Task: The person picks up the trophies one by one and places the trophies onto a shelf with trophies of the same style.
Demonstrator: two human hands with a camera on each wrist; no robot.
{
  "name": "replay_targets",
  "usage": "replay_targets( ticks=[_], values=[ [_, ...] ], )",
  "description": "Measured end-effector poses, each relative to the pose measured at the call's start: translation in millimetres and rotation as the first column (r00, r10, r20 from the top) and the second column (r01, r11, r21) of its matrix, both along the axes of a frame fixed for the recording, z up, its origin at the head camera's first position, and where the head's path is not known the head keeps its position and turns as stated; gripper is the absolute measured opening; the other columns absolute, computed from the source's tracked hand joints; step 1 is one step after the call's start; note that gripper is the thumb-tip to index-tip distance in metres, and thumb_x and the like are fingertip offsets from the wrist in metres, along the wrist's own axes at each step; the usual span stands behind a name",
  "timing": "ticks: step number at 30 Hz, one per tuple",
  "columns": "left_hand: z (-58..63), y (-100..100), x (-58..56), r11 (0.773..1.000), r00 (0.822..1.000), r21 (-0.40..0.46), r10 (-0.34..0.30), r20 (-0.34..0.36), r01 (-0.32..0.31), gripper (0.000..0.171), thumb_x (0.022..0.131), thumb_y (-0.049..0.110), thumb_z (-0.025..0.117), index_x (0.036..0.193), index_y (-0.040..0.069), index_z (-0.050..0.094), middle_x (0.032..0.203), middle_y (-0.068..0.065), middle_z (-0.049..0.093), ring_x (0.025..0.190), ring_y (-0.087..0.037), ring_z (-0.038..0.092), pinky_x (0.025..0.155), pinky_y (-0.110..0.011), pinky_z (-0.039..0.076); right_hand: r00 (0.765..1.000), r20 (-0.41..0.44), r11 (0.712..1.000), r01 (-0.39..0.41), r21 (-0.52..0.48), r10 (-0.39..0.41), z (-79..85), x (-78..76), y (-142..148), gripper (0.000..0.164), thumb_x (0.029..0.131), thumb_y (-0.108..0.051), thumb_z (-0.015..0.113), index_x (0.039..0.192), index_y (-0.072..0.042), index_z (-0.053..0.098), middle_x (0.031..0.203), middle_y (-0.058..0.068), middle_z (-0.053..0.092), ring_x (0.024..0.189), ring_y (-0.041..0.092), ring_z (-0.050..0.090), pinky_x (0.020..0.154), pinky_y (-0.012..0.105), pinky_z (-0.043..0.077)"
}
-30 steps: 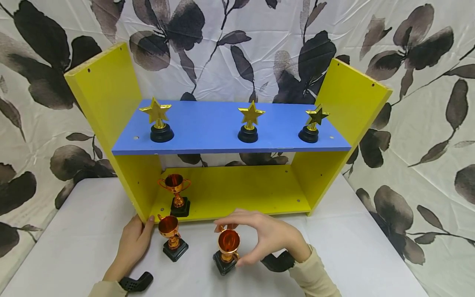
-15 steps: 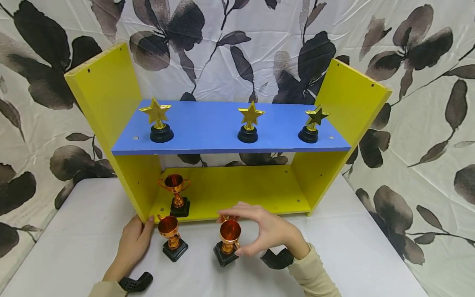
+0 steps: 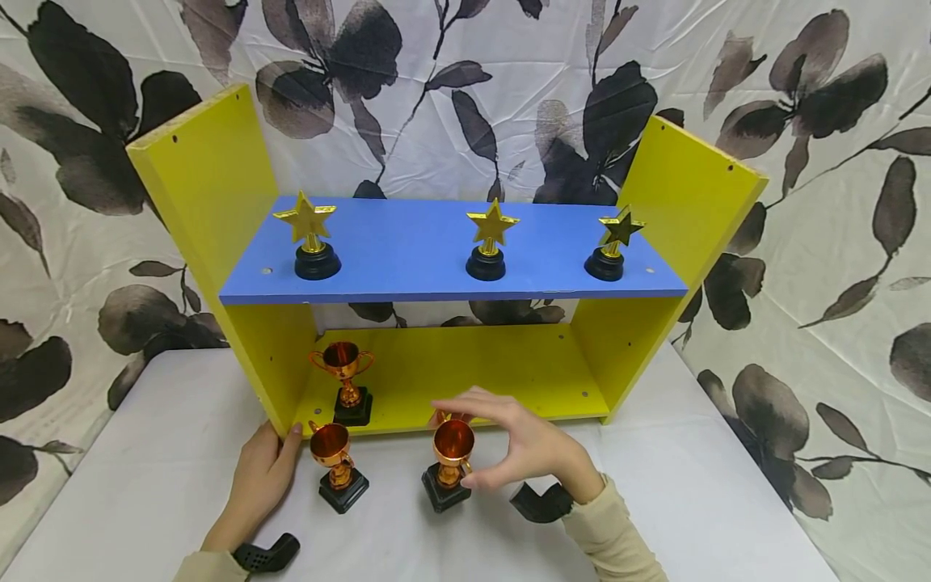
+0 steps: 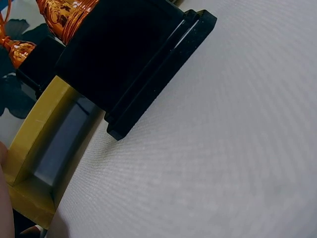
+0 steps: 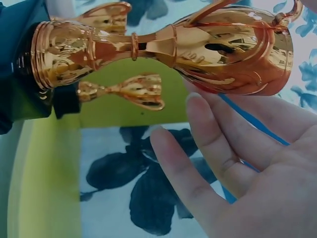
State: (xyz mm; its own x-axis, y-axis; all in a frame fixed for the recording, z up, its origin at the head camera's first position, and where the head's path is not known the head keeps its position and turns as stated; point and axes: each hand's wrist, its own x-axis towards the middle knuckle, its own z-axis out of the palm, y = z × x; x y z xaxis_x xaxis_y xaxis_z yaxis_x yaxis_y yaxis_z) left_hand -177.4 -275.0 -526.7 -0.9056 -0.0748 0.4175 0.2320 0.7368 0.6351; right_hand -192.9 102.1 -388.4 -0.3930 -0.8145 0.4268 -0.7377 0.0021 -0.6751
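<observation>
Step in hand, as judged: carrying or positioning the copper cup trophy (image 3: pixel 452 453), which the right hand (image 3: pixel 520 443) pinches across its handles just in front of the yellow-and-blue shelf (image 3: pixel 465 376), while the left hand (image 3: pixel 263 477) grips the shelf's front left corner. Next move likely calls for an upright base and clearance over the lower board's edge. Left fingertips are hidden behind the panel; whether the base touches the counter (image 3: pixel 396 558) cannot be told.
</observation>
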Motion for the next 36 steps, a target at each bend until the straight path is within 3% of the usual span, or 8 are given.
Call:
replay_targets(
  ticks=[16,28,36],
  values=[
    [-0.5,-2,-4.1,1.0,1.0,-0.004,0.003,-0.012,-0.003,0.03,0.104,0.017,0.049,0.119,-0.008,0.055,0.103,-0.021,0.063,0.096,-0.037,0.06,0.08,-0.053,0.044,0.997,-0.042,0.991,0.06,-0.119,-0.066,-11.1,-15.1,-1,0.077,0.077,-0.016,0.077,0.144,0.001,0.044,0.128,0.013,0.06,0.116,0.023,0.053,0.097,0.043,0.048],
    [-1.9,-3,-7.7,1.0,1.0,0.004,-0.01,-0.024,0.01,0.031,0.103,0.017,0.049,0.12,-0.009,0.054,0.105,-0.022,0.063,0.097,-0.038,0.06,0.082,-0.055,0.045,0.992,-0.065,0.977,0.096,-0.191,-0.11,-19.0,-24.1,0,0.075,0.089,-0.046,0.068,0.146,-0.004,0.045,0.124,0.014,0.063,0.115,0.025,0.055,0.098,0.046,0.047],
    [-1.7,-5,-10.7,1.0,1.0,0.0,-0.011,-0.027,0.011,0.03,0.103,0.016,0.049,0.118,-0.009,0.054,0.102,-0.022,0.063,0.094,-0.038,0.06,0.08,-0.055,0.045,0.979,-0.112,0.962,0.141,-0.235,-0.171,-19.2,-27.1,-1,0.074,0.09,-0.049,0.067,0.146,-0.005,0.046,0.121,0.017,0.064,0.113,0.025,0.055,0.096,0.045,0.048]
  ],
)
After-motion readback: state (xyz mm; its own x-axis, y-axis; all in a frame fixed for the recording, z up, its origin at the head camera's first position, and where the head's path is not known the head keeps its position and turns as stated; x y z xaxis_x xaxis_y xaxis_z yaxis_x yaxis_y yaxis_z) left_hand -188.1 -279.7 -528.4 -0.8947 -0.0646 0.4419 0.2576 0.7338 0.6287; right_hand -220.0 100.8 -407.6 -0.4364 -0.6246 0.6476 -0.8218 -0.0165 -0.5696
